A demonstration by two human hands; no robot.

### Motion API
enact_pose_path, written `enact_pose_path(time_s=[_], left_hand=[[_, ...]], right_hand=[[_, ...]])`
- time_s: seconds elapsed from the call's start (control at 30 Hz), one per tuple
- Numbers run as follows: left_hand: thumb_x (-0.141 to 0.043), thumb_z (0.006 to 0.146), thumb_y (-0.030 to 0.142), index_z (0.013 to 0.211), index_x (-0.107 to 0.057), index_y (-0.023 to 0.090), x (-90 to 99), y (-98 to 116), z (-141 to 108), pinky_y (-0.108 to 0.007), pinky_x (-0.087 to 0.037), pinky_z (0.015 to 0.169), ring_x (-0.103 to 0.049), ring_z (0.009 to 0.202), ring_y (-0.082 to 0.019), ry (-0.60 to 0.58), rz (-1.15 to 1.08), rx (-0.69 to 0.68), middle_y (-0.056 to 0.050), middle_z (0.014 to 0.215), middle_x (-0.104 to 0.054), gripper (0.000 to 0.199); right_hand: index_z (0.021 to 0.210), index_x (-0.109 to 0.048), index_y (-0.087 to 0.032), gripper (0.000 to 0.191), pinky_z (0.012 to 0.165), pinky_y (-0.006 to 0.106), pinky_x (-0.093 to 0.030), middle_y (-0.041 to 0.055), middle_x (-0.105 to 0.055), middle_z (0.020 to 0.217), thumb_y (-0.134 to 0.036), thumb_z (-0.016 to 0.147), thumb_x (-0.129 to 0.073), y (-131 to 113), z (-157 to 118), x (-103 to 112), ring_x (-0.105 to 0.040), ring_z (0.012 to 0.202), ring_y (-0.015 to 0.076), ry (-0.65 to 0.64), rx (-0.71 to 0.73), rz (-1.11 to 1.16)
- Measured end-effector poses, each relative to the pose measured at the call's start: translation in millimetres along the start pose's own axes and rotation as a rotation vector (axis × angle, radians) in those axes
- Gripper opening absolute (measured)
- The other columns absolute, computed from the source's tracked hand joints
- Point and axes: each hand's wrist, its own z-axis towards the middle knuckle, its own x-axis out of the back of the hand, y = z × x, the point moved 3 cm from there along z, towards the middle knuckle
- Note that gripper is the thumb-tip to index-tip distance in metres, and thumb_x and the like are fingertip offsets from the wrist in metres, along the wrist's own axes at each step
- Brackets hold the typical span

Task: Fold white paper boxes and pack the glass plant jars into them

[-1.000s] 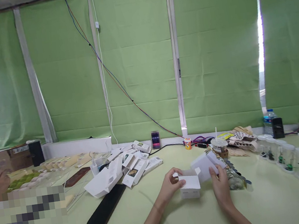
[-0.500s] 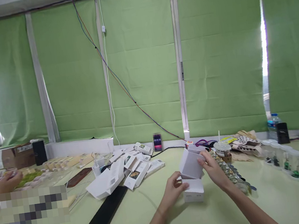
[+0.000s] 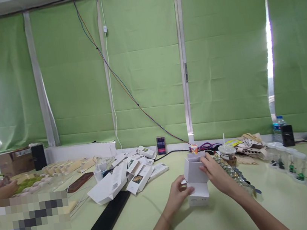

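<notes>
Evidently, the step in hand is handling the raised lid panel (image 3: pixel 195 171) of a small white carton (image 3: pixel 199 202), which sits on the table (image 3: pixel 214 224) between both grips. The left hand (image 3: pixel 179 192) narrowly grips the carton's left side; the right hand (image 3: pixel 213 170) pinches the panel's right edge. Left of the left grip lie printed white boxes (image 3: pixel 138 180). Any further panel movement seems to call for a light pinch and steady left hold.

Glaring daylight enters between green blinds (image 3: pixel 147 74), with soft shadows on the table (image 3: pixel 286 203).
</notes>
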Motion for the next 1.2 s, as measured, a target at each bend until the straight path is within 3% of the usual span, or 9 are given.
enact_pose_path(time_s=[0.2, 0.37, 0.53, 0.63, 0.83, 0.93, 1.1, 1.2], left_hand=[[-0.076, 0.066, 0.04, 0.112, -0.06, 0.018, 1.8, -8, 1, -0.028, -0.051, 0.073, -0.063, 0.086, -0.022, -0.002, -0.019, 0.025, -0.011, 0.106, -0.064, 0.053], [-0.072, 0.072, 0.035, 0.128, -0.048, 0.026, 3.7, -8, -1, -0.032, -0.051, 0.077, -0.062, 0.085, -0.02, 0.062, 0.098, -0.063, -0.008, 0.116, -0.059, 0.062], [-0.063, 0.079, 0.036, 0.112, -0.064, 0.024, -1.1, 1, -3, -0.03, -0.05, 0.078, -0.058, 0.098, -0.024, 0.006, 0.281, -0.129, -0.008, 0.11, -0.061, 0.035], [-0.061, 0.08, 0.036, 0.111, -0.064, 0.024, -1.5, 3, -3, -0.03, -0.05, 0.077, -0.058, 0.097, -0.024, 0.003, 0.309, -0.144, -0.008, 0.107, -0.062, 0.033], [-0.062, 0.08, 0.036, 0.133, -0.043, 0.026, 2.4, -8, -3, -0.034, -0.049, 0.083, -0.059, 0.094, -0.021, 0.035, 0.243, -0.11, -0.01, 0.123, -0.054, 0.057], [-0.063, 0.08, 0.035, 0.138, -0.028, 0.031, 3.4, -10, -6, -0.035, -0.05, 0.082, -0.06, 0.084, -0.016, 0.103, 0.226, -0.14, -0.008, 0.128, -0.047, 0.067], [-0.059, 0.083, 0.035, 0.116, -0.053, 0.027, -2.7, 1, -10, -0.032, -0.048, 0.083, -0.056, 0.098, -0.02, 0.073, 0.315, -0.222, -0.008, 0.124, -0.048, 0.035], [-0.057, 0.084, 0.034, 0.114, -0.057, 0.025, -4.8, 7, -10, -0.03, -0.048, 0.083, -0.051, 0.107, -0.023, 0.037, 0.373, -0.234, -0.009, 0.122, -0.05, 0.031]], right_hand=[[0.084, -0.049, -0.023, 0.015, 0.065, 0.031, -0.046, 0.0072, -0.049, 0.103, -0.017, 0.086, -0.036, -3, -1, -4, -0.058, 0.076, 0.0194, 0.045, -0.019, -0.125], [0.084, -0.047, -0.023, 0.015, 0.065, 0.032, -0.047, 0.0076, -0.047, 0.106, -0.016, 0.086, -0.035, -5, -5, -8, -0.058, 0.076, 0.0186, 0.051, -0.028, -0.098], [0.083, -0.049, -0.024, 0.013, 0.068, 0.03, -0.048, 0.004, -0.048, 0.099, -0.016, 0.084, -0.038, -11, -9, -14, -0.057, 0.077, 0.0171, -0.016, 0.006, -0.001], [0.083, -0.049, -0.024, 0.014, 0.068, 0.031, -0.048, 0.0043, -0.049, 0.098, -0.015, 0.083, -0.038, -9, -11, -20, -0.058, 0.078, 0.0175, -0.033, -0.015, 0.009], [0.078, -0.055, -0.023, 0.008, 0.082, 0.041, -0.044, 0.0087, -0.057, 0.099, -0.015, 0.078, -0.052, 19, -22, -46, -0.054, 0.099, 0.0275, -0.131, -0.091, -0.195], [0.084, -0.057, -0.024, 0.007, 0.081, 0.04, -0.045, 0.0077, -0.059, 0.101, -0.022, 0.082, -0.05, 25, -29, -51, -0.055, 0.099, 0.0262, -0.152, -0.089, -0.125], [0.096, -0.056, -0.024, 0.022, 0.083, 0.035, -0.043, 0.0066, -0.058, 0.102, -0.023, 0.091, -0.035, 14, -26, -36, -0.055, 0.096, 0.0219, 0.035, -0.004, 0.018], [0.104, -0.059, -0.024, 0.028, 0.083, 0.036, -0.043, 0.0068, -0.059, 0.101, -0.019, 0.09, -0.035, 9, -22, -33, -0.055, 0.094, 0.0229, 0.05, 0.021, -0.053]])
